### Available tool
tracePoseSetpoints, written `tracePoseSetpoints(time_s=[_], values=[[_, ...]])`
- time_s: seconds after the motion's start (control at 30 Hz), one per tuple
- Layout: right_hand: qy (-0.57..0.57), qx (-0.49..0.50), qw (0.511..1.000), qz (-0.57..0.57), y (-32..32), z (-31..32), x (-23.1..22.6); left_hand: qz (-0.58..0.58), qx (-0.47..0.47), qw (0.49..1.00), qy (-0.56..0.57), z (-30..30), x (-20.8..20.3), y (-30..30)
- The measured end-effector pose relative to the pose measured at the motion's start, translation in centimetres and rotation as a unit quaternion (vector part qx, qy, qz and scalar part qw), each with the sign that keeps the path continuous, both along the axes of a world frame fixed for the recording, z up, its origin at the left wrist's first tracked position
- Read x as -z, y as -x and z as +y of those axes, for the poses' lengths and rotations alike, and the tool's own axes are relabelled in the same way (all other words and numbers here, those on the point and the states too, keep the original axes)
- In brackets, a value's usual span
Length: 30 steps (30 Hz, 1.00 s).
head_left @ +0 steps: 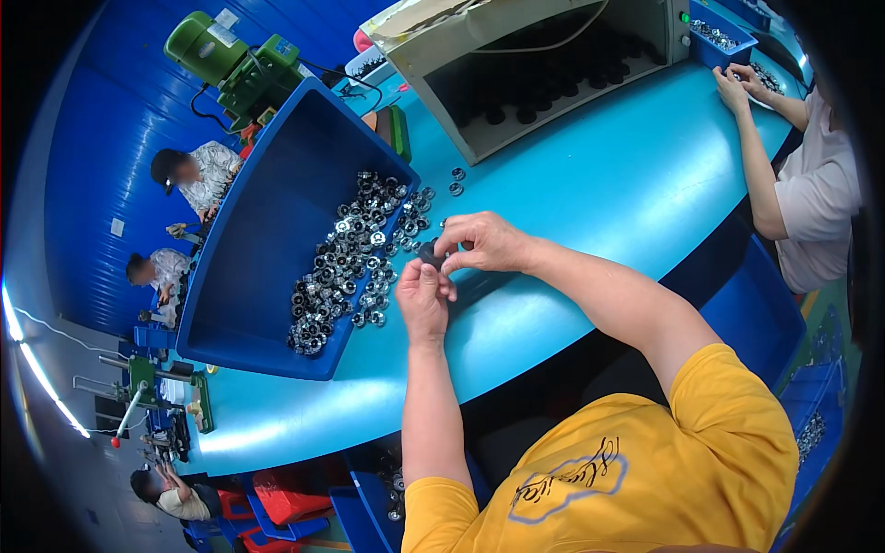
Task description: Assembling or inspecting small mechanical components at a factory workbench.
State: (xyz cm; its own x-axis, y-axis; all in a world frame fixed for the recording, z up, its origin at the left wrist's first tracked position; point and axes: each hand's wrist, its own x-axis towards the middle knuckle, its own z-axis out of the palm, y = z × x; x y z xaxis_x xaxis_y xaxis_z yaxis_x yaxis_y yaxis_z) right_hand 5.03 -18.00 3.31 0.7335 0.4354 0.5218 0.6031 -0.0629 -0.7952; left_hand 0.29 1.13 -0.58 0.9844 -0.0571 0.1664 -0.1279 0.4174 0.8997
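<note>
Above the teal table, my left hand (424, 300) and my right hand (486, 243) meet over a small dark round part (430, 254). Thumb and fingers of my left hand pinch it from below, while the fingertips of my right hand press on its upper side. What exactly the part is, I cannot make out. Just left of my hands, a large blue bin (263, 249) lies tilted with its open side toward me. Many shiny metal rings (336, 267) with dark centres fill its lower edge and spill onto the table. Two loose metal rings (456, 182) lie beyond my right hand.
A grey metal box (461, 138) with an open front holds many black round pieces. Behind the bin stands a green machine (217, 60). At the right, a co-worker's hands (737, 88) handle small parts beside a blue bin (719, 41). Other people sit at the far left.
</note>
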Motion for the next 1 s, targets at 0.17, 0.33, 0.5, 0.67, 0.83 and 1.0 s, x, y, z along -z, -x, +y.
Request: tracePoseSetpoints(time_s=[0.17,0.33,0.5,0.67,0.83,1.0], values=[[0.020,0.022,0.999,-0.033,0.2,0.4,0.3,0.019,-0.032,0.999,-0.036,0.0,-0.2,-0.1],[-0.004,0.013,1.000,-0.002,0.1,0.8,0.7,0.028,-0.056,0.997,-0.033,0.1,0.2,-0.3],[-0.066,-0.043,0.995,0.062,-0.6,1.3,2.0,0.012,-0.072,0.995,-0.068,0.8,0.9,-0.5],[-0.040,-0.147,0.941,0.302,-1.1,-0.1,1.0,0.002,-0.126,0.991,-0.052,0.0,-1.0,-0.3],[-0.036,-0.023,0.979,0.197,-1.0,0.5,1.1,0.025,-0.047,0.998,-0.046,0.9,0.0,-0.7],[0.031,0.082,0.993,-0.085,0.4,1.1,0.6,0.041,-0.079,0.996,-0.029,1.2,0.6,-1.0]])
